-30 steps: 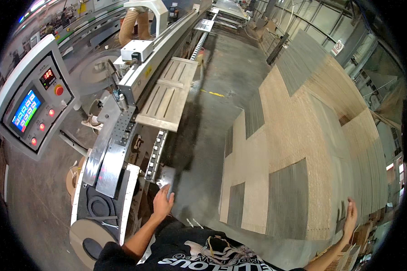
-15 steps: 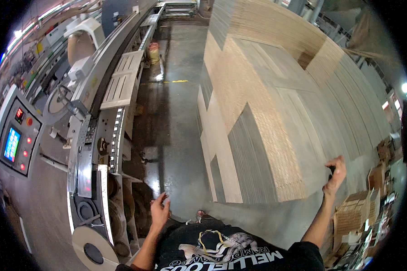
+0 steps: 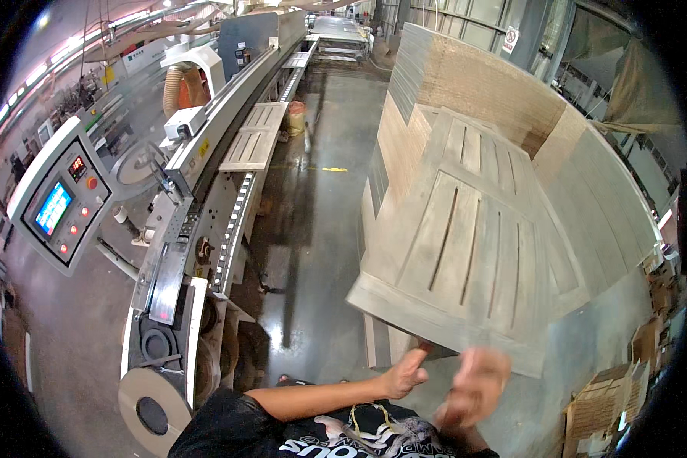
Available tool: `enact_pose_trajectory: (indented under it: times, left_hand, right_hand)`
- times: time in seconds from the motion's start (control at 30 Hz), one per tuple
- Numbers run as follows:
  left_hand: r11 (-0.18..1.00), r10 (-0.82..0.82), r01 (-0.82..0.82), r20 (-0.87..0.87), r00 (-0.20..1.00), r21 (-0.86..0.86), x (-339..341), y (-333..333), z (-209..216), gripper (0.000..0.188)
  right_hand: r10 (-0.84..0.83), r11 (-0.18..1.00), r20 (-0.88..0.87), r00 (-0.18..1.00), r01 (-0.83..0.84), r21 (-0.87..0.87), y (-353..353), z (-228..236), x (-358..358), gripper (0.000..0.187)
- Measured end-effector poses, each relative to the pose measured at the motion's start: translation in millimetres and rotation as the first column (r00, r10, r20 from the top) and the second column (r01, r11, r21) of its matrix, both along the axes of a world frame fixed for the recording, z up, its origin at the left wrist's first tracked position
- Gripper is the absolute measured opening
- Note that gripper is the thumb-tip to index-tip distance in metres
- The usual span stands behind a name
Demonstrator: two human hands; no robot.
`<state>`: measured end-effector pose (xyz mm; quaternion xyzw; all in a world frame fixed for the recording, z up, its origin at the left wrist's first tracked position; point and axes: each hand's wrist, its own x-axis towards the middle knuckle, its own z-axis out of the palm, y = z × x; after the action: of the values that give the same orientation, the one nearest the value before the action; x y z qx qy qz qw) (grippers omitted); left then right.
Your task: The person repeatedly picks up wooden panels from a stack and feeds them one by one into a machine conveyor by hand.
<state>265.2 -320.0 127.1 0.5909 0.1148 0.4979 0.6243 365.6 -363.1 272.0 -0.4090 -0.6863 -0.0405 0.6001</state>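
A pale wooden door panel (image 3: pixel 427 301) with long slots juts toward me over the stack, its near edge raised and its left corner overhanging. My left hand (image 3: pixel 406 375) reaches across my body and grips that near edge from below; some of its fingers are hidden underneath. Close by on the right, my right hand (image 3: pixel 477 382) is smeared by motion at the same edge, so its finger positions do not show. Another slotted panel (image 3: pixel 253 145) lies on the roller track of the long machine.
On the left runs the long machine (image 3: pixel 151 286), with a control box (image 3: pixel 59 197) on an arm and a tape reel (image 3: pixel 154 412) at its near end. A high panel stack (image 3: pixel 599 198) stands at right. Cardboard (image 3: pixel 603 397) lies lower right; a bucket (image 3: pixel 295 120) stands beside the machine.
A slotted panel now projects toward me from the stack, raised at its near edge. My left hand has crossed rightward to it, and my right hand has moved inward. The view has tilted up.
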Motion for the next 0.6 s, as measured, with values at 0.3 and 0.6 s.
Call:
enact_pose_trajectory:
  times: [0.3,0.6]
  left_hand:
    - [0.845,0.214,-0.237,-0.103,0.971,-0.479,-8,19,69,0.033]
    - [0.589,0.695,-0.516,0.065,0.716,-0.622,-222,5,121,0.034]
  right_hand:
    - [0.469,0.879,0.333,0.818,-0.393,-0.271,-54,-109,0,0.018]
    - [-0.094,0.669,-0.954,0.286,-0.691,-0.273,43,-138,-50,0.08]
